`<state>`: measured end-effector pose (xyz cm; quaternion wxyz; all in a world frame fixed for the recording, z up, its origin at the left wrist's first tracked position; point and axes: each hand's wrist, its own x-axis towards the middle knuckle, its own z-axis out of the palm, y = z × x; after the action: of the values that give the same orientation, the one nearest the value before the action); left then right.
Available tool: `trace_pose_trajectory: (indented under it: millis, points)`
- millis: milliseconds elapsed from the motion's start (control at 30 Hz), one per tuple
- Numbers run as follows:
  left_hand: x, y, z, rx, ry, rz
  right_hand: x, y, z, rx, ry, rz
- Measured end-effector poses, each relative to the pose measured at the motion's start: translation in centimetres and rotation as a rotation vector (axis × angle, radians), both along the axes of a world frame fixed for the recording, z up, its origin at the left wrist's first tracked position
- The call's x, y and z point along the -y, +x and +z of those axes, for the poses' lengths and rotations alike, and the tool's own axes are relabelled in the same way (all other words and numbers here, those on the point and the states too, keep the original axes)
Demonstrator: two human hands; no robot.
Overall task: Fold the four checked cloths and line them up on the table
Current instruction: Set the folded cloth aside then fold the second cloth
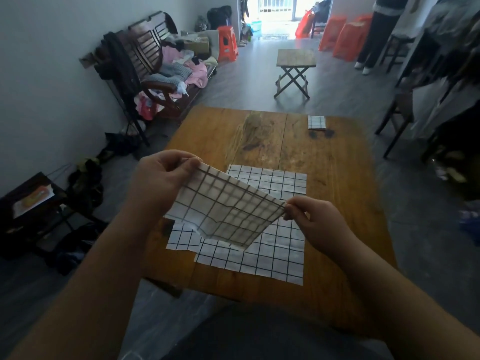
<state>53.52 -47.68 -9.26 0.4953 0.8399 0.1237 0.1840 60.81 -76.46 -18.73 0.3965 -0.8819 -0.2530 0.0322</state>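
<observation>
I hold a white cloth with a dark check (226, 209) in the air above the wooden table (337, 183). My left hand (161, 178) pinches its upper left corner and my right hand (311, 219) pinches its right corner, so the cloth hangs stretched between them. Under it a larger checked cloth (272, 250) lies flat on the table, and another checked cloth (181, 239) peeks out beneath it at the left. One small folded checked cloth (316, 122) sits near the table's far right edge.
A wooden bench (155, 68) piled with clothes stands at the left wall. Beyond the table are a small folding stool (294, 71) and orange plastic stools (228, 42). A person's legs (376, 37) show at the back right. Dark chairs (400, 110) stand to the right.
</observation>
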Motion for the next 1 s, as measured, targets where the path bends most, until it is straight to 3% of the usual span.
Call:
trace_pose_trajectory:
  millis: [367,600,1000]
  points:
    - [0.5,0.2,0.0,0.035,0.179,-0.177,-1.1,0.8,0.5,0.051,-0.199,-0.049]
    - [1.2,0.6,0.6,0.043,0.241,-0.231,-4.4,-1.0,2.4,0.027,-0.026,0.096]
    - [1.4,4.5,-2.7,-0.047,0.165,-0.267,-5.3,-1.6,3.5,-0.076,0.157,0.04]
